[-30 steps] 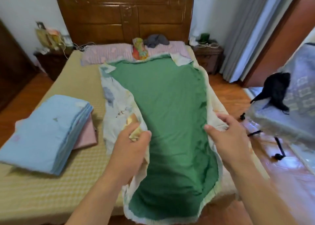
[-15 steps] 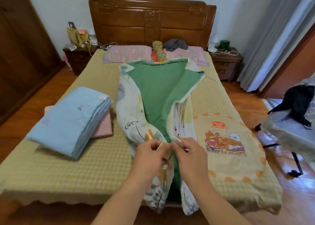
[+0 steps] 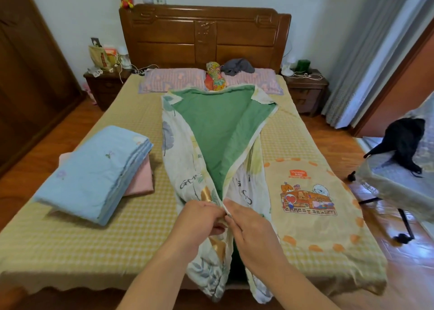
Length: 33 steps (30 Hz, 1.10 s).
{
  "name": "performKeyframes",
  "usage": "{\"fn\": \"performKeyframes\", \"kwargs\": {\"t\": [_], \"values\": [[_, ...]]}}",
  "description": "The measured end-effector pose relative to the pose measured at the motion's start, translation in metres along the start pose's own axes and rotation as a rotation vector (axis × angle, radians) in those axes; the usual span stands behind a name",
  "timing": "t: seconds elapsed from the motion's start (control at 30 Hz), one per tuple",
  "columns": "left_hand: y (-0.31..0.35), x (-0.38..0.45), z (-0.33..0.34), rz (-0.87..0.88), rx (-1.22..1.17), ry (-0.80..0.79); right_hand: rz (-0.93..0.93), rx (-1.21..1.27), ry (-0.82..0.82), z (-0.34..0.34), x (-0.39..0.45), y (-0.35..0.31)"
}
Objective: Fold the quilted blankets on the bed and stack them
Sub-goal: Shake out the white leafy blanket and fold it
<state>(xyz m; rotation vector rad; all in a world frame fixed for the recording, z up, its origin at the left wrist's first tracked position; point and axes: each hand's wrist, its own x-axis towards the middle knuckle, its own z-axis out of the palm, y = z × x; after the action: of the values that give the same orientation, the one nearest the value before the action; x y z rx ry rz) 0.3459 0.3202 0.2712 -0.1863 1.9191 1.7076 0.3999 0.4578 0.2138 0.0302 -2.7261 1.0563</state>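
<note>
Both hands meet at the foot edge of the bed [image 3: 70, 246], each pinching one long edge of the quilt [image 3: 218, 131]. The left hand [image 3: 199, 218] grips the left edge and the right hand [image 3: 251, 227] the right edge, fingers closed on the cloth and the two edges touching between them. The quilt runs lengthwise down the middle of the bed from the pillows [image 3: 176, 79] to the foot, where its end hangs over the edge. Its printed white side is turned outward along both flanks, and the green lining shows as a wedge, broad near the pillows and narrowing to the hands. Near the left edge of the bed lies a folded blue blanket [image 3: 94, 173] on top of a folded pink blanket [image 3: 141, 178]. A cartoon print [image 3: 307, 199] marks the bed cover near the right edge.
</note>
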Motion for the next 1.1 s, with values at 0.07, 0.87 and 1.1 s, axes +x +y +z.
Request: {"fn": "performKeyframes", "kwargs": {"t": [0.07, 0.87, 1.1], "values": [[0.003, 0.0, -0.001, 0.008, 0.026, -0.006, -0.039, -0.042, -0.045, -0.002, 0.0, -0.001], [0.023, 0.044, 0.026, 0.152, 0.27, -0.089, 0.304, 0.352, 0.304, -0.026, 0.027, 0.002], [0.051, 0.071, 0.058, 0.489, 0.358, -0.019, 0.396, 0.772, 0.287, -0.073, 0.057, 0.034]]}}
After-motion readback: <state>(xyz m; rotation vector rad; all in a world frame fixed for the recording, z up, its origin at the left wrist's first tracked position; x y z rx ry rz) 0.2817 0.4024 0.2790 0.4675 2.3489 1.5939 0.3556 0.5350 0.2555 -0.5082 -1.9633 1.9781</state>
